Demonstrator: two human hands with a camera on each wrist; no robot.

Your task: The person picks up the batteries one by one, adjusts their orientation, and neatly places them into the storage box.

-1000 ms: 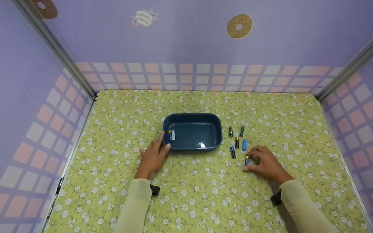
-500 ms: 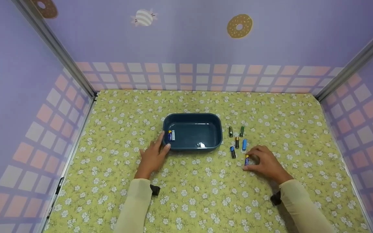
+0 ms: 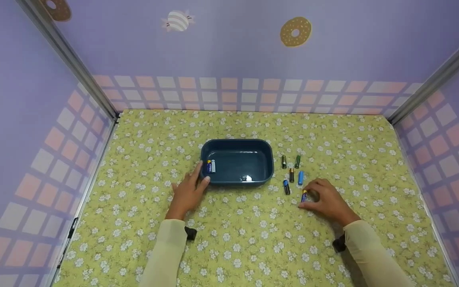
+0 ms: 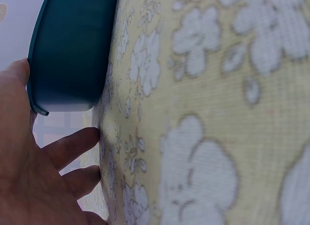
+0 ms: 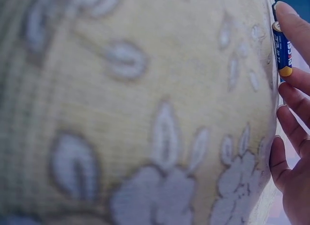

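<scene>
In the head view a dark teal basin stands on the flowered cloth. At its near left corner my left hand touches the rim with thumb and forefinger, its fingers fairly straight; the left wrist view shows other fingertips down on the cloth. Two batteries lie side by side inside, at the left end. My right hand pinches a blue battery with a yellow end between thumb and forefinger, low over the cloth. The right wrist view shows this battery with its printed label; whether it touches the cloth I cannot tell.
Several loose batteries lie between the basin and my right hand, among them a light blue one, a black and copper one, a black and blue one and a green one. Patterned purple walls enclose the table.
The pinched battery has tilted slightly within my right hand's fingers, and the thumb tip has shifted a little. My left hand and the basin have stayed where they were.
</scene>
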